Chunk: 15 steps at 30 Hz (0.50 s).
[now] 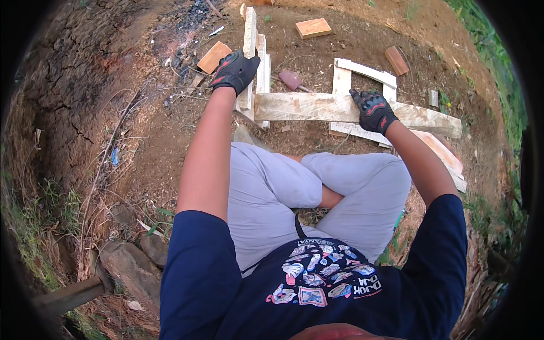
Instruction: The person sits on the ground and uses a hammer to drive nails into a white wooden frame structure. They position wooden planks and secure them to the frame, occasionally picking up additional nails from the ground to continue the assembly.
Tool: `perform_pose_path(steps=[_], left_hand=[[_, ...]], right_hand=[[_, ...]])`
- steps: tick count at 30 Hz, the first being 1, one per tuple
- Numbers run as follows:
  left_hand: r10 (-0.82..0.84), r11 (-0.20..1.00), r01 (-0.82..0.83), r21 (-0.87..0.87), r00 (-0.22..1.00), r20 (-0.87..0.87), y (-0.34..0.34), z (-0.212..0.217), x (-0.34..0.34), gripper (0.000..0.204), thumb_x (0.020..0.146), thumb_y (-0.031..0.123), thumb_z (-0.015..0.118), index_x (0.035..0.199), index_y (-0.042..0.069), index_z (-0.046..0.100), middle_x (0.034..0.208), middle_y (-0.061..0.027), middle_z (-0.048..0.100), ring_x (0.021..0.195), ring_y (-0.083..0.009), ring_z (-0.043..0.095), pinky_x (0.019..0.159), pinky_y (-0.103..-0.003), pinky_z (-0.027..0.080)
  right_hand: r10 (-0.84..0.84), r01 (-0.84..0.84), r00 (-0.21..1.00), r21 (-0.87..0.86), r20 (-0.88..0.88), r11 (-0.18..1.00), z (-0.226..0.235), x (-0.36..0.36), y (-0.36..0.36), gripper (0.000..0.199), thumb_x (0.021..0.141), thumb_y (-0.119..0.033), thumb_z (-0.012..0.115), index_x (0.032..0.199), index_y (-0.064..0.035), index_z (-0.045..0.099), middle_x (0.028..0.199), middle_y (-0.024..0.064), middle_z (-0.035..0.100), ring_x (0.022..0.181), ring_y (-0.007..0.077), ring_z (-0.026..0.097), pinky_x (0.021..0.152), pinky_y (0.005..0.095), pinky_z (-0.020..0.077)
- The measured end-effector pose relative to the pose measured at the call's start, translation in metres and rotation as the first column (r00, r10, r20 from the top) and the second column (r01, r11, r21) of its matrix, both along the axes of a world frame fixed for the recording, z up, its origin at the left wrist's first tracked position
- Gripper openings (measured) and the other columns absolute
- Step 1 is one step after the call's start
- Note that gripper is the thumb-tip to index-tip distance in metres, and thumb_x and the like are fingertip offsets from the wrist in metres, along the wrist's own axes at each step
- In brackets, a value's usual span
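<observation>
I sit cross-legged on bare dirt in grey trousers and a dark blue shirt, both hands in black gloves with red marks. My left hand [234,71] grips the upright pale wooden slats [250,34] at the left. My right hand [374,110] presses down on a long pale wooden plank [309,106] lying crosswise in front of my knees. The plank's left end meets the slats; its right end rests over a small frame of pale boards [365,72].
Loose wood blocks lie on the dirt: one beside my left hand [213,56], one farther off [313,28], a reddish one [396,60] at right. A trowel-like tool [292,80] lies behind the plank. Rocks [133,266] sit at lower left, grass along the right edge.
</observation>
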<state>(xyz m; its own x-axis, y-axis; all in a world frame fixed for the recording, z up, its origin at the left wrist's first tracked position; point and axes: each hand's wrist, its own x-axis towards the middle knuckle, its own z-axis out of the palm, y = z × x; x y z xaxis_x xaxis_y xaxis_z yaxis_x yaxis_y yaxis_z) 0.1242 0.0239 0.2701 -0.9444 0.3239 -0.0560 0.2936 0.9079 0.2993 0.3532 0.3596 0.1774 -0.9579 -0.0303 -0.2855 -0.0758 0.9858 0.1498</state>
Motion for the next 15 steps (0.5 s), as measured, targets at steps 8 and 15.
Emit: perform_pose_path(steps=[8, 15], left_hand=[[-0.018, 1.0, 0.017, 0.011, 0.999, 0.036, 0.018, -0.002, 0.004, 0.062, 0.095, 0.052, 0.063, 0.123, -0.002, 0.075, 0.12, -0.0314, 0.074, 0.114, -0.0442, 0.073, 0.098, -0.051, 0.057], [-0.009, 1.0, 0.009, -0.006, 0.999, 0.045, 0.011, -0.002, 0.0, 0.069, 0.095, 0.057, 0.061, 0.133, 0.0, 0.07, 0.127, -0.0281, 0.073, 0.119, -0.0419, 0.071, 0.104, -0.049, 0.054]], right_hand=[[-0.002, 0.003, 0.998, 0.032, -0.06, 0.999, -0.015, 0.006, 0.013, 0.072, 0.091, -0.016, 0.054, 0.161, -0.0037, 0.045, 0.122, 0.0188, 0.072, 0.115, 0.0318, 0.07, 0.107, 0.0474, 0.0472], [-0.011, 0.011, 0.997, 0.003, -0.081, 1.0, -0.021, 0.002, 0.008, 0.071, 0.091, -0.015, 0.055, 0.16, -0.0037, 0.047, 0.122, 0.0199, 0.071, 0.116, 0.033, 0.069, 0.107, 0.0476, 0.0481]])
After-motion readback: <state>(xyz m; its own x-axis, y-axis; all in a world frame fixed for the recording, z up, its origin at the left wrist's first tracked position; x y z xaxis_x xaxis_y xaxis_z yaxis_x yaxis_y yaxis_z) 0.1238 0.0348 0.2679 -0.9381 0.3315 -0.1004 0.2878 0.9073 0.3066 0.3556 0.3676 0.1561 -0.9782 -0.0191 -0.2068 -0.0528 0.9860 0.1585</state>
